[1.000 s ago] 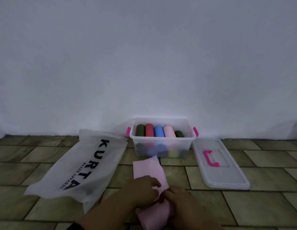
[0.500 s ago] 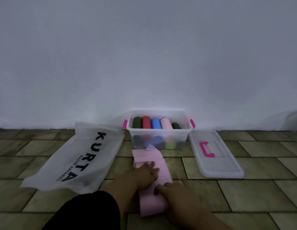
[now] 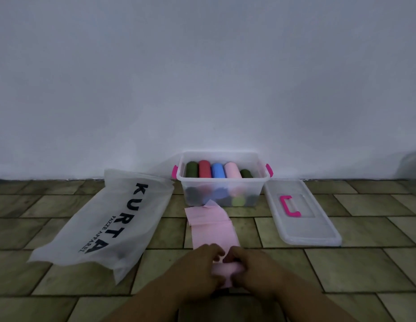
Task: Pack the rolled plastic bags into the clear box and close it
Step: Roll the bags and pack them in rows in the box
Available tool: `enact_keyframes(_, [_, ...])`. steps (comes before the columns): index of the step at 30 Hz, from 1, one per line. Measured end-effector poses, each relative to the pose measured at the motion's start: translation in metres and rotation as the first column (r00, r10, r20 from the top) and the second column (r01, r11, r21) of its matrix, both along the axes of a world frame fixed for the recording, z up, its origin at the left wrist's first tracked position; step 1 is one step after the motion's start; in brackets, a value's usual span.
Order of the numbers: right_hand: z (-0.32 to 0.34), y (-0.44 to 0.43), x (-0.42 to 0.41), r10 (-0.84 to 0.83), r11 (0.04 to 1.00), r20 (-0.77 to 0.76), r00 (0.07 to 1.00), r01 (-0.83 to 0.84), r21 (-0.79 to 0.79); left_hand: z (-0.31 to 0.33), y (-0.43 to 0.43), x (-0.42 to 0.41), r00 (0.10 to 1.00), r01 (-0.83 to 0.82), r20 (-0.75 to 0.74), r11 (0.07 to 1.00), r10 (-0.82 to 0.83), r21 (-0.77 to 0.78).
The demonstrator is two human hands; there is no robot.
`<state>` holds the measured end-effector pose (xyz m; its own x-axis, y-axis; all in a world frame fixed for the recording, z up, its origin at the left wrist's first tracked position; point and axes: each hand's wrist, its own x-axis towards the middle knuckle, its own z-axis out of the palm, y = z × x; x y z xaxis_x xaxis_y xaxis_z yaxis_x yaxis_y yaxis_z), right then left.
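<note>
Progress looks roughly two-thirds, tbh. Clear box (image 3: 221, 181) by the wall has a row of rolled bags (image 3: 218, 170) sitting on top of more below. Person's left hand (image 3: 202, 263) and right hand (image 3: 251, 268) are both curled round the rolled near end of a pink bag (image 3: 211, 228) on the floor, its flat part reaching toward the box. White KURTA bag (image 3: 104, 224) isn't rolled yet, and the lid (image 3: 304, 231) lies beside the box, not yet on.
</note>
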<state>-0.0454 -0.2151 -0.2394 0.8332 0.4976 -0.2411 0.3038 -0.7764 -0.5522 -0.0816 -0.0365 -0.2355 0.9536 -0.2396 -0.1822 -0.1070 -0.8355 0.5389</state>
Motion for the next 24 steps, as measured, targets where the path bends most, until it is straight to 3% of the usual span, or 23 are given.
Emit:
enact_keyframes(4, [-0.002, 0.000, -0.001, -0.020, 0.998, -0.004, 1.000, 0.020, 0.061, -0.008, -0.002, -0.010, 0.991, -0.125, 0.056, 0.992, 0.125, -0.014])
enact_keyframes(8, [-0.007, -0.005, -0.008, -0.026, 1.000, 0.213, 0.977, 0.024, 0.015, -0.011, -0.006, -0.001, 0.986, -0.165, 0.007, 0.986, 0.165, -0.019])
enact_keyframes(13, [-0.014, -0.011, -0.018, 0.066, 0.997, 0.347, 0.936, -0.077, 0.016, -0.012, -0.003, 0.001, 0.979, -0.187, 0.111, 0.968, 0.170, 0.166])
enact_keyframes(17, [-0.005, -0.007, -0.010, 0.096, 0.995, 0.259, 0.961, -0.103, 0.012, -0.011, -0.003, -0.015, 0.928, -0.170, 0.358, 0.972, 0.102, 0.164])
enact_keyframes(20, [-0.001, -0.004, -0.005, 0.110, 0.993, 0.209, 0.972, -0.114, 0.011, -0.015, -0.005, -0.032, 0.933, -0.060, 0.359, 0.985, -0.002, 0.160])
enact_keyframes(24, [-0.009, 0.000, -0.009, 0.114, 0.993, 0.254, 0.960, -0.107, -0.040, -0.018, -0.002, -0.026, 0.949, -0.119, 0.310, 0.980, 0.064, 0.161])
